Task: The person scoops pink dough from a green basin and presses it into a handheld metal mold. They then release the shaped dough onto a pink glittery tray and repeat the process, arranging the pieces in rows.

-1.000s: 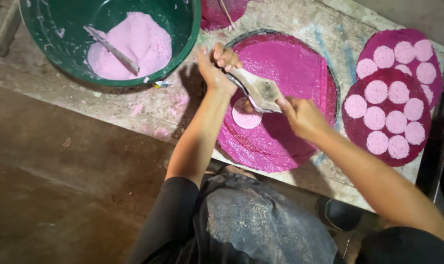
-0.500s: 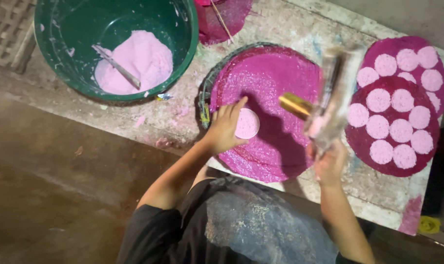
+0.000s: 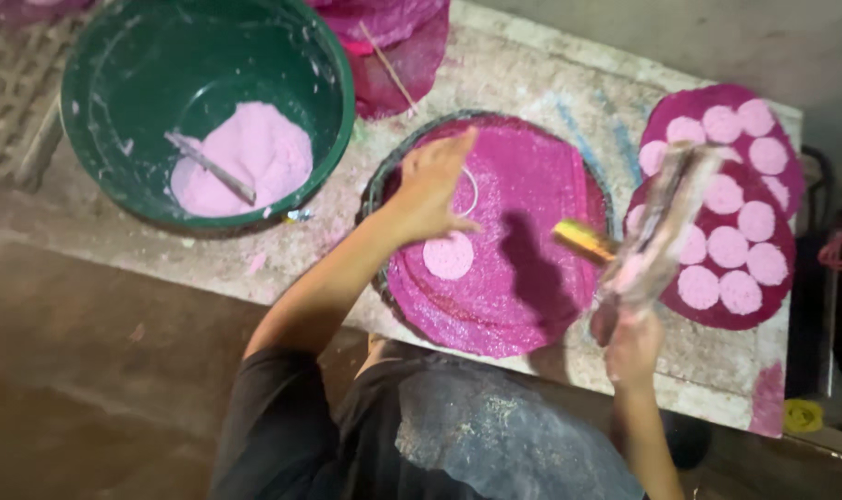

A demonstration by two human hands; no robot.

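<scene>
Apron: a dusty grey apron (image 3: 495, 435) is filling the nearest part of the view, at the edge of the powder-stained bench (image 3: 532, 83)

Right hand: the right hand (image 3: 632, 344) is rising over the bench's near edge; its fingers are wrapping shut around a blurred flat scraper (image 3: 657, 236) with a yellow end pointing left; the blade is hanging clear above the mat

Left hand: the left hand (image 3: 430, 185) is hovering over the round magenta mat (image 3: 514, 241); its fingers are spreading open and gripping nothing I can make out; a thin ring (image 3: 467, 190) is lying just under them, and whether they are touching it I cannot tell

Pink disc: one pale pink disc (image 3: 449, 256) is lying on the mat, just nearer than the left hand

Step in hand: by the look of it, discs are being laid out one at a time, this being the first on this mat

Next move: it is calling, I judge, for the ring to be set on bare mat beside the disc, apart from it

Finished mats: two darker mats (image 3: 717, 213) at right are carrying rows of discs

Basin: a green basin (image 3: 208, 102) at far left is holding pink powder (image 3: 245, 167) and a stick
</scene>
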